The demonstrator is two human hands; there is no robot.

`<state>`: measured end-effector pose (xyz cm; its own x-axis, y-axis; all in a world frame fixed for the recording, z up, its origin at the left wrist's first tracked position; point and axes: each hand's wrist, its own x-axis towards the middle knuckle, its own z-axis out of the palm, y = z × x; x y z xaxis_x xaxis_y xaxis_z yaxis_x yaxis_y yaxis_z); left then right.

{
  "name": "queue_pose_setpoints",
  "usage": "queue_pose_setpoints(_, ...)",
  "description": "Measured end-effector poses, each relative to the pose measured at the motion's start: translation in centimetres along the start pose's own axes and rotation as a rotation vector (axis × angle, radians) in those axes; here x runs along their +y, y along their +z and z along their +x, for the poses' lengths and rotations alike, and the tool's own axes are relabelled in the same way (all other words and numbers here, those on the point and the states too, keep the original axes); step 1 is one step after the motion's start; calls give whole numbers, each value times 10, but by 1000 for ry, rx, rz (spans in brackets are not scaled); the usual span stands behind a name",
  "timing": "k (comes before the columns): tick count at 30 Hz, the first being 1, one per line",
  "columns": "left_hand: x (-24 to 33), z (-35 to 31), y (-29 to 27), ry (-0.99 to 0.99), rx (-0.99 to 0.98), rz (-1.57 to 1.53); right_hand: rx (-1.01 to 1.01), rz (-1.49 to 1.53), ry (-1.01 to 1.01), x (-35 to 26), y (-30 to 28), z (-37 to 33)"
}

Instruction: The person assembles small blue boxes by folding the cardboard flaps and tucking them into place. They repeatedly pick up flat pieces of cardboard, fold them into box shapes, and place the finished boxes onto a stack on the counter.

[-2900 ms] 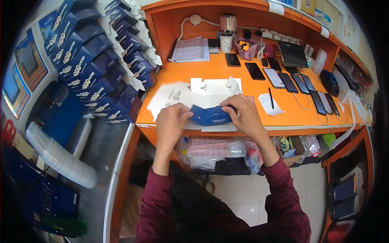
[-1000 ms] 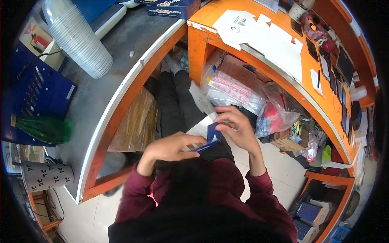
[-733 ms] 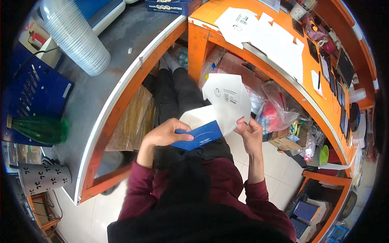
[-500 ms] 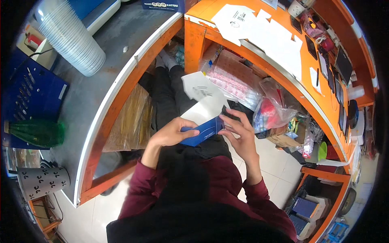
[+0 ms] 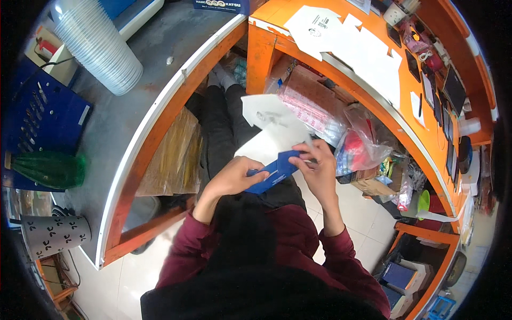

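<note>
Carton (image 5: 269, 144) is partly folded, white flap (image 5: 271, 111) left open; its blue side (image 5: 273, 177) is pinched by the left hand (image 5: 234, 177) and right hand (image 5: 319, 165).

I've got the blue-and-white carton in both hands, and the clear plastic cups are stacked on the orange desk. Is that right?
Not quite: the head view shows the clear plastic cups stacked on the grey counter at left, not the orange desk. Your left hand and right hand do hold the blue-and-white carton.
</note>
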<state>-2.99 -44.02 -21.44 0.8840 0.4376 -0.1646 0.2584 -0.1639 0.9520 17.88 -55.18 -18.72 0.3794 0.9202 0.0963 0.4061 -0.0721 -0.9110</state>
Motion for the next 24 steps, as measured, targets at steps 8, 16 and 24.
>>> queue_pose_setpoints(8, 20, -7, -2, 144, 179, 489, 17, -315, -368, 3, 5, -23)
queue_pose_setpoints(16, 15, -9, 1, 79, 217, 120, -206, -611, -305, 13, -12, 3)
queue_pose_setpoints(24, -17, -28, 19, 240, 490, -271, -143, -477, -230, 7, 4, -2)
